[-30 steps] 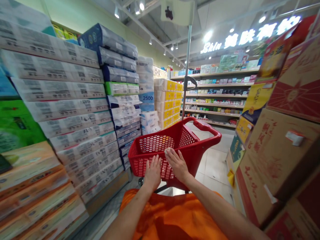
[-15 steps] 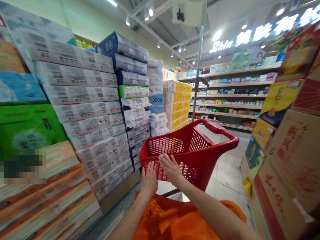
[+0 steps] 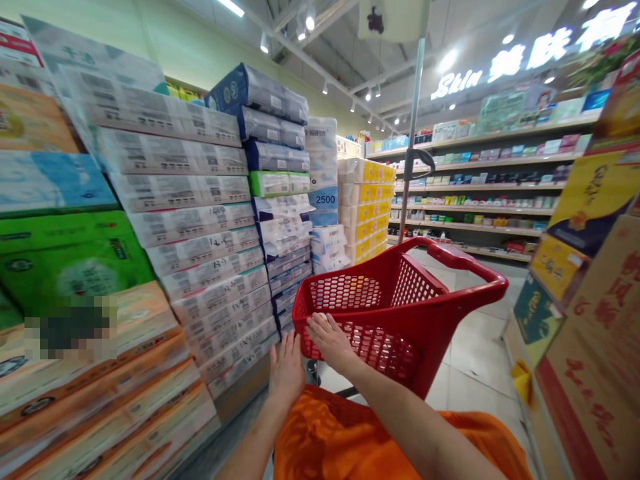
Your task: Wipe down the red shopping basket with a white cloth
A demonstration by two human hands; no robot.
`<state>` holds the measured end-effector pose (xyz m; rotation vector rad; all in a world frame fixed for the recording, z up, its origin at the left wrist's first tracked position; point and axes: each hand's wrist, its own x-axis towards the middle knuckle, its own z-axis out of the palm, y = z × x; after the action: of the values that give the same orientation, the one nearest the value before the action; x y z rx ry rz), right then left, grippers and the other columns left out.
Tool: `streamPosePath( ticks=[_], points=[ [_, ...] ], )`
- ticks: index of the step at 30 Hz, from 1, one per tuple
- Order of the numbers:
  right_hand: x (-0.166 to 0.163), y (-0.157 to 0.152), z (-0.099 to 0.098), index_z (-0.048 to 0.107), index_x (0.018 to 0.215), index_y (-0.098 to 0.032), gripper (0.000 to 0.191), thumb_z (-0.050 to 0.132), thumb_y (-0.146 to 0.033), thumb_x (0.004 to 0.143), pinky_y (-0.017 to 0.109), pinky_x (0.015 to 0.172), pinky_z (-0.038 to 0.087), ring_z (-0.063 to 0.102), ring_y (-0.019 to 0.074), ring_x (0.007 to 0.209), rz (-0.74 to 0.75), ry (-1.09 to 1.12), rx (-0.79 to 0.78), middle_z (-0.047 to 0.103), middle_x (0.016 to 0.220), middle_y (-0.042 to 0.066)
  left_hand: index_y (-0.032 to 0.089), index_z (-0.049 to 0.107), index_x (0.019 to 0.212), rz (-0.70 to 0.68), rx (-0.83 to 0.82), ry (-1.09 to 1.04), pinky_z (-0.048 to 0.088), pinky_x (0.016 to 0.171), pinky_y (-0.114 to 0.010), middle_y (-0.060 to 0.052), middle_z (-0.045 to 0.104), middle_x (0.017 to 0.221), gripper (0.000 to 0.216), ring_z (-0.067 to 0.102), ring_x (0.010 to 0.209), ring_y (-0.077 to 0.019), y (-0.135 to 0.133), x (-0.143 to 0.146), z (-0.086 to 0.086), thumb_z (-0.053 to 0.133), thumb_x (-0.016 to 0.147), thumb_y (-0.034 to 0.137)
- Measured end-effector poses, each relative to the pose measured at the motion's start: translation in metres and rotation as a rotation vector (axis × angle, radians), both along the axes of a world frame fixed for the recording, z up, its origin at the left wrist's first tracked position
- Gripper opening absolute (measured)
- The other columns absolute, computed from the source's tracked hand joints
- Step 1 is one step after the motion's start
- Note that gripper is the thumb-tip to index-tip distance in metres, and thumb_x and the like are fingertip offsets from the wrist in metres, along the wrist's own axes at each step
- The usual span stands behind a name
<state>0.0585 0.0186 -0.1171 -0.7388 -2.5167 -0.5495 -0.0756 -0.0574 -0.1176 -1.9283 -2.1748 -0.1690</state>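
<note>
A red plastic shopping cart with honeycomb side panels stands in front of me, its handle toward the right. My right hand is open, fingers stretched out, over the near side of the cart by its left end. Whether the fingers touch the cart I cannot tell. My left hand is open with straight fingers pointing up, just left of the cart's end and apart from it. Neither hand holds anything. Orange cloth covers my lap below my forearms.
Tall stacks of wrapped paper packs line the left, with orange packs nearer. Yellow-and-white packs stand behind the cart. Cartons line the right. A metal pole rises beyond the cart, before stocked shelves.
The whole view has shifted, so the cart and stacks sit further right in the picture. My left hand has moved left, away from the cart's side. Both hands stay open.
</note>
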Motion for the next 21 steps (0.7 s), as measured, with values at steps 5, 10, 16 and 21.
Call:
streamPosePath(
  ticks=[5,10,16,21],
  points=[
    [-0.011,-0.011,-0.018,0.053,0.116,-0.015,0.034,0.031,-0.019,0.09,0.042,0.103,0.028,0.036,0.0214,0.122,0.097,-0.117,-0.042,0.051,0.124,0.007,0.011,0.028,0.134,0.036,-0.022,0.0,0.016,0.106,-0.045,-0.008,0.02,0.144,0.064,0.017,0.132,-0.0211,-0.005,-0.007,-0.003,0.035,0.07,0.009],
    [-0.033,-0.011,0.003,0.044,0.124,-0.016,0.036,0.033,-0.019,0.089,0.045,0.106,0.02,0.022,0.0215,0.129,0.126,-0.021,0.02,0.04,0.134,0.006,0.008,0.027,0.133,0.119,-0.062,0.01,0.018,0.105,-0.045,-0.01,0.02,0.144,0.065,0.018,0.132,-0.0228,-0.006,-0.014,-0.006,0.036,0.069,0.009],
    [-0.014,-0.007,-0.007,0.057,0.109,-0.013,0.03,0.037,-0.018,0.087,0.041,0.101,0.03,0.039,0.0207,0.118,0.068,-0.147,-0.126,0.055,0.117,0.01,0.009,0.028,0.133,0.089,-0.015,0.03,0.017,0.105,-0.046,-0.011,0.019,0.144,0.063,0.018,0.132,-0.0225,-0.004,-0.01,0.0,0.034,0.071,0.01],
    [0.01,-0.004,0.017,0.045,0.123,-0.018,0.036,0.035,-0.019,0.088,0.044,0.104,0.021,0.024,0.0216,0.127,-0.014,0.013,-0.03,0.04,0.133,0.007,0.01,0.028,0.133,0.042,0.011,0.016,0.019,0.104,-0.045,-0.011,0.021,0.144,0.06,0.02,0.131,-0.0221,0.013,0.01,0.022,0.031,0.073,0.007]
  ],
)
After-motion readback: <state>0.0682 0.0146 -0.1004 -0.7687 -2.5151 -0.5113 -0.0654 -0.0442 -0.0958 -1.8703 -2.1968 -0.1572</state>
